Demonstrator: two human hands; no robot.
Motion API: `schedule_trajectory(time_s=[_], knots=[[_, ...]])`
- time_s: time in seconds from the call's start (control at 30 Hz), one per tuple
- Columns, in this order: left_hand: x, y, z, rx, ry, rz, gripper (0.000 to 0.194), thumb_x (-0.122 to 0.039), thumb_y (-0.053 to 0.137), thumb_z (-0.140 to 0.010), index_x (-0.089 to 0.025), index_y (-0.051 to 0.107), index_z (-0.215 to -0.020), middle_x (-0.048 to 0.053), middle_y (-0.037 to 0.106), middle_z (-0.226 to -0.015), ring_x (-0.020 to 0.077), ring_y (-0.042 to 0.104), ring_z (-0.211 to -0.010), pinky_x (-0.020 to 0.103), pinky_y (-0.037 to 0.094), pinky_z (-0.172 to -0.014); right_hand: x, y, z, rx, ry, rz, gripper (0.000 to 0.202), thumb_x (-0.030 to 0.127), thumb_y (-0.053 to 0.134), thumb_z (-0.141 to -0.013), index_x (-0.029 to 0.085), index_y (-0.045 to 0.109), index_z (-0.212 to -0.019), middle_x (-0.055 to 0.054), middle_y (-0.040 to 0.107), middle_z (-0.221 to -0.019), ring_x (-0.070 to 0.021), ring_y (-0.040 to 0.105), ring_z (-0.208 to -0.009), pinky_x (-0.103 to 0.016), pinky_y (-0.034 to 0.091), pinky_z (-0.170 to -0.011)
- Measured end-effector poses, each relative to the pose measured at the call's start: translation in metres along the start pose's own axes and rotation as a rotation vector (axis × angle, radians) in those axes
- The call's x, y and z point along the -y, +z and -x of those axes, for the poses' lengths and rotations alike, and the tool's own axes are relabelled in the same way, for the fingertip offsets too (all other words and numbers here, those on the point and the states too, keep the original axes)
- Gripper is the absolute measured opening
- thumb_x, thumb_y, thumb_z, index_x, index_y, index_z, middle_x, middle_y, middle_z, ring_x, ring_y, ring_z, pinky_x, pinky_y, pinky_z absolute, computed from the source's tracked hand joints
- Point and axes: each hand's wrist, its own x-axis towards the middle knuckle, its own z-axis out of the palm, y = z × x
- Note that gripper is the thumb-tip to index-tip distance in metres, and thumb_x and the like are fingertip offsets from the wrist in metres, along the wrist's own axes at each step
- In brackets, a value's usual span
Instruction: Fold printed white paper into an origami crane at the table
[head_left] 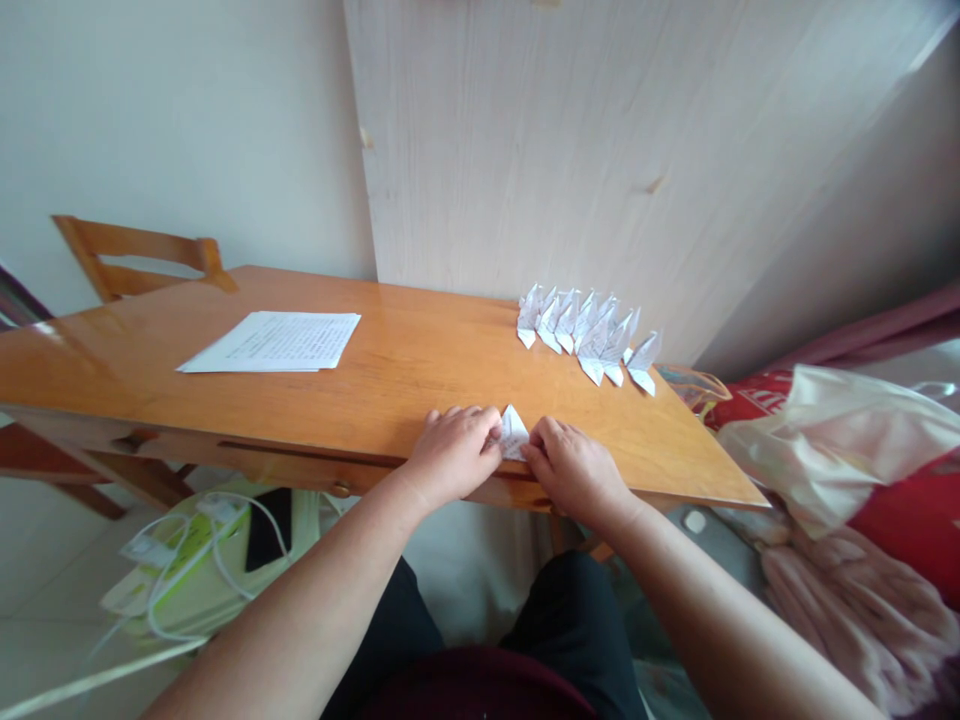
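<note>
Near the front edge of the wooden table (420, 380), a small folded piece of white paper (513, 432) comes to a point at its top. My left hand (459, 450) pinches its left side, fingers curled. On its right side, my right hand (574, 468) grips it between thumb and bent fingers. Several folded paper figures (592, 350) stand upright in rows at the table's back right. A stack of written sheets (277, 342) lies flat on the left part of the table.
A wooden chair (150, 250) stands behind the table's left end. Below it on the left, a stool (262, 530) holds white cables and a dark flat object. White plastic bags (862, 430) and a pink cloth (870, 610) lie to the right.
</note>
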Motion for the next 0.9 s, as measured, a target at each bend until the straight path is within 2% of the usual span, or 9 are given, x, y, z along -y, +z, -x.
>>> schedule_trajectory(time_s=[0.1, 0.27, 0.4, 0.53, 0.73, 0.9], knots=[[0.001, 0.001, 0.001, -0.002, 0.022, 0.025, 0.022, -0.026, 0.055, -0.092, -0.032, 0.066, -0.11, 0.003, 0.063, -0.097, 0.0232, 0.059, -0.097, 0.037, 0.038, -0.081, -0.001, 0.001, -0.001, 0.003, -0.001, -0.021, 0.01, 0.027, 0.052, -0.096, 0.022, 0.054, -0.088, -0.003, 0.067, -0.086, -0.0182, 0.061, -0.078, -0.027, 0.033, -0.065], [0.007, 0.001, 0.0, 0.061, 0.053, 0.035, 0.026, -0.031, 0.051, -0.096, -0.041, 0.072, -0.109, 0.003, 0.059, -0.096, 0.023, 0.056, -0.1, 0.038, 0.038, -0.083, -0.003, 0.001, -0.001, 0.019, -0.006, -0.044, 0.011, 0.028, 0.049, -0.098, 0.021, 0.053, -0.09, -0.004, 0.067, -0.09, -0.0178, 0.061, -0.081, -0.027, 0.034, -0.067], [0.009, 0.001, -0.001, 0.102, 0.039, 0.049, 0.027, -0.037, 0.049, -0.097, -0.043, 0.071, -0.112, 0.002, 0.059, -0.1, 0.0227, 0.055, -0.102, 0.039, 0.038, -0.086, -0.004, 0.002, 0.002, 0.004, -0.024, -0.028, 0.011, 0.027, 0.046, -0.099, 0.021, 0.053, -0.092, -0.006, 0.066, -0.094, -0.0191, 0.061, -0.084, -0.028, 0.036, -0.07], [0.009, -0.001, -0.002, 0.12, 0.026, 0.049, 0.028, -0.039, 0.048, -0.097, -0.043, 0.071, -0.113, 0.003, 0.059, -0.103, 0.0242, 0.054, -0.104, 0.039, 0.039, -0.087, -0.01, 0.009, 0.006, -0.063, -0.039, -0.061, 0.012, 0.023, 0.043, -0.099, 0.019, 0.054, -0.098, -0.008, 0.064, -0.097, -0.021, 0.061, -0.089, -0.029, 0.039, -0.075], [0.007, -0.003, -0.003, 0.145, 0.014, 0.059, 0.031, -0.037, 0.047, -0.096, -0.045, 0.07, -0.116, 0.004, 0.06, -0.106, 0.0254, 0.054, -0.108, 0.04, 0.039, -0.089, -0.028, 0.02, 0.016, -0.227, -0.05, -0.246, 0.017, 0.021, 0.044, -0.098, 0.017, 0.06, -0.102, -0.009, 0.064, -0.097, -0.0218, 0.061, -0.089, -0.031, 0.045, -0.078], [0.007, -0.003, -0.004, 0.156, 0.0, 0.064, 0.031, -0.039, 0.047, -0.096, -0.044, 0.07, -0.116, 0.004, 0.059, -0.108, 0.0269, 0.053, -0.108, 0.042, 0.04, -0.09, -0.016, 0.014, 0.033, -0.29, -0.226, -0.192, 0.029, 0.024, 0.044, -0.1, 0.016, 0.065, -0.118, -0.012, 0.063, -0.104, -0.0244, 0.057, -0.099, -0.038, 0.046, -0.089]])
